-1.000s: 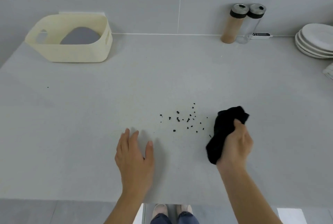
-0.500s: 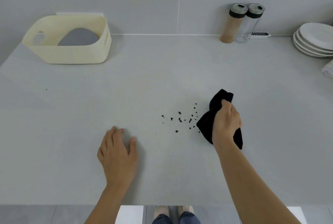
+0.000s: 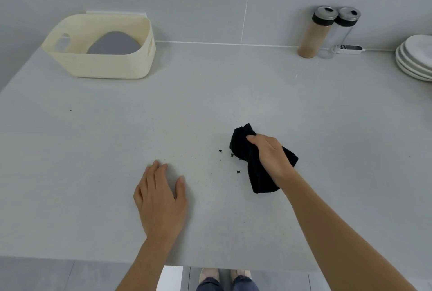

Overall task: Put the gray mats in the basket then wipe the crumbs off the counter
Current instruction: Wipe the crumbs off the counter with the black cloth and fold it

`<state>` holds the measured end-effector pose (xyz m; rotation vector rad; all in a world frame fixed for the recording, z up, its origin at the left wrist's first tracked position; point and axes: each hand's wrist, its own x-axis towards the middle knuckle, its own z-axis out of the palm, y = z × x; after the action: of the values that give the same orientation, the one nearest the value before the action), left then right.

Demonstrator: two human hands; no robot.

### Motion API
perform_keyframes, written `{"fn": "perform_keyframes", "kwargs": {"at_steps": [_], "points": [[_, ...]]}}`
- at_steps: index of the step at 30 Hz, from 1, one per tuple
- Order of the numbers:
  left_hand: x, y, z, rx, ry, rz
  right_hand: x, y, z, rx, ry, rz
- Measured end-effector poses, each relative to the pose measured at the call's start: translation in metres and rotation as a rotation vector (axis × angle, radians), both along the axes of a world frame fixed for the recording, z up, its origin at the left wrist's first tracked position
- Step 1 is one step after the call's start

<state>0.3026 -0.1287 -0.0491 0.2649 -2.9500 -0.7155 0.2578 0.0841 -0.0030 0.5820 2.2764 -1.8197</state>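
A cream basket (image 3: 105,66) stands at the back left of the grey counter (image 3: 233,94), with a gray mat (image 3: 113,44) lying inside it. My right hand (image 3: 272,157) grips a black cloth (image 3: 259,176) pressed on the counter near the middle. A few black crumbs (image 3: 225,157) lie just left of the cloth; most of the patch is hidden under it. My left hand (image 3: 160,199) rests flat on the counter, fingers apart, holding nothing, left of the crumbs.
Two tall shaker jars (image 3: 315,33) and a small white device (image 3: 349,48) stand against the back wall. A stack of white plates (image 3: 415,59) sits at the right edge. A lone crumb (image 3: 70,110) lies far left. The counter's front edge runs below my wrists.
My right hand has swept the black cloth leftward over the crumb patch, covering most of it. My left hand stays flat on the counter.
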Motion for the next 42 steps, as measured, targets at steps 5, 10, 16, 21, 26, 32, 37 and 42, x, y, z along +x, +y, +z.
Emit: {"fn": "perform_keyframes", "kwargs": {"at_steps": [5,10,16,21,26,32,37,42], "points": [[-0.001,0.0,0.006,-0.012,-0.051,-0.042,-0.001,0.009,0.016,-0.147,-0.09,-0.25],[-0.022,-0.014,0.009,0.0,-0.087,-0.088,0.008,0.053,0.046,-0.509,-0.007,-0.515],[-0.04,-0.016,0.007,0.009,-0.087,-0.127,0.031,0.093,0.051,-0.131,0.062,-0.614],[-0.04,-0.009,0.002,-0.038,-0.037,-0.134,0.037,0.072,0.011,-0.245,0.027,-0.699],[-0.04,-0.009,-0.002,-0.06,-0.005,-0.143,0.028,0.037,-0.005,-0.261,0.029,-0.75],[-0.042,-0.007,-0.005,-0.129,0.022,-0.153,0.023,-0.007,-0.014,-0.203,0.084,-0.681],[-0.044,-0.008,-0.007,-0.165,0.017,-0.159,0.012,-0.043,-0.012,-0.212,0.089,-0.595],[-0.043,-0.008,-0.007,-0.169,0.009,-0.162,0.006,-0.022,0.008,-0.374,-0.034,-0.692]]}}
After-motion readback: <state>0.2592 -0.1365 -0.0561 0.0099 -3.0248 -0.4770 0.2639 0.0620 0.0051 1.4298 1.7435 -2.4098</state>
